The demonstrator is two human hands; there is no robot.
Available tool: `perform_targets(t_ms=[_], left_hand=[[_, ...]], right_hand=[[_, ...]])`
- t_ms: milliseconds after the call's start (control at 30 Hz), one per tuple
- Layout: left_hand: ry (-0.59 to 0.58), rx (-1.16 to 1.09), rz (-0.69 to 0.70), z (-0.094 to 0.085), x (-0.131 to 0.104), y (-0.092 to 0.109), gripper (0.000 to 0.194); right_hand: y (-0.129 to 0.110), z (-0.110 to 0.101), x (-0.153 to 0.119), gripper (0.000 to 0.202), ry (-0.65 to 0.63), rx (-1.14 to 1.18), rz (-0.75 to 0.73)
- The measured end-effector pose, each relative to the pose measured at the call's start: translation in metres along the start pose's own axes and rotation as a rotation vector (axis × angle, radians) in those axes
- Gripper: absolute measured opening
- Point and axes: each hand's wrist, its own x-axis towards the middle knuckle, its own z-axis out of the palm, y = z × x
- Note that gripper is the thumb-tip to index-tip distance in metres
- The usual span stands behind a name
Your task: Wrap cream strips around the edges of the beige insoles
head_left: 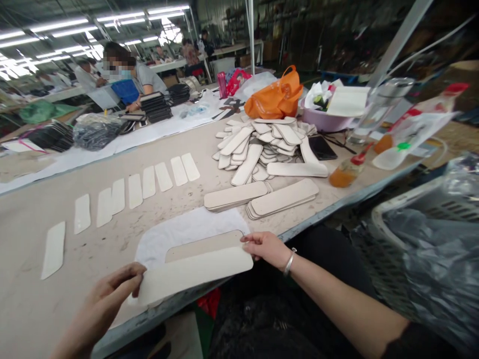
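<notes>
A long off-white strip with rounded corners (194, 274) is held by its two ends over the near table edge. My left hand (112, 294) pinches its left end, and my right hand (267, 249), with a bracelet at the wrist, pinches the right end. Just behind it lies a similar beige strip (204, 245) on a white sheet (175, 227). Two neat stacks of strips, a left stack (235, 195) and a right stack (284, 198), sit beyond my right hand. Several smaller white pieces (118, 196) stand apart in a slanting row on the table.
Behind the stacks is a loose heap of strips (258, 144). An orange bag (275, 94), a purple basin (325, 119), a phone (322, 148) and a bottle of amber liquid (346, 172) are at the right. A crate (389, 249) stands beside the table; a co-worker (145, 80) sits across.
</notes>
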Motion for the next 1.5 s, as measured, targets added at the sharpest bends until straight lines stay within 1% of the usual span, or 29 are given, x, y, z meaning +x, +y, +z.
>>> perform_targets(t_ms=[67, 100, 200, 333, 400, 467, 567, 633, 900, 1100, 1267, 1500], left_hand=[[-0.069, -0.047, -0.007, 0.004, 0.016, -0.007, 0.036], [-0.085, -0.054, -0.032, 0.007, 0.024, -0.010, 0.034], [-0.073, -0.035, -0.134, 0.015, 0.045, -0.017, 0.034], [-0.095, -0.010, -0.201, 0.025, 0.065, -0.026, 0.033], [-0.098, 0.023, -0.229, 0.029, 0.071, -0.029, 0.032], [-0.076, 0.064, -0.255, 0.032, 0.075, -0.031, 0.031], [-0.026, 0.100, -0.248, 0.034, 0.076, -0.032, 0.029], [-0.015, 0.096, -0.229, 0.035, 0.075, -0.033, 0.028], [-0.038, -0.034, -0.233, 0.037, 0.072, -0.039, 0.023], [-0.051, -0.110, -0.255, 0.037, 0.069, -0.037, 0.027], [0.006, -0.020, -0.217, 0.038, 0.065, -0.034, 0.030], [0.061, 0.079, -0.202, 0.040, 0.061, -0.024, 0.022]], right_hand=[[-0.005, 0.001, 0.008, 0.030, 0.104, -0.175, -0.088], [-0.008, 0.002, 0.013, 0.026, 0.157, -0.267, -0.127], [-0.012, 0.006, 0.028, 0.017, 0.284, -0.499, -0.183], [-0.009, 0.008, 0.043, 0.015, 0.342, -0.650, -0.163], [-0.007, 0.008, 0.046, 0.015, 0.350, -0.700, -0.169], [-0.006, 0.008, 0.047, 0.015, 0.345, -0.745, -0.189], [-0.005, 0.009, 0.047, 0.016, 0.333, -0.800, -0.224], [-0.005, 0.009, 0.046, 0.016, 0.334, -0.825, -0.230], [-0.001, 0.010, 0.048, 0.016, 0.319, -0.869, -0.222], [-0.001, 0.011, 0.048, 0.016, 0.330, -0.893, -0.232], [-0.001, 0.010, 0.048, 0.017, 0.326, -0.925, -0.219], [-0.006, 0.013, 0.047, 0.017, 0.322, -0.918, -0.177]])
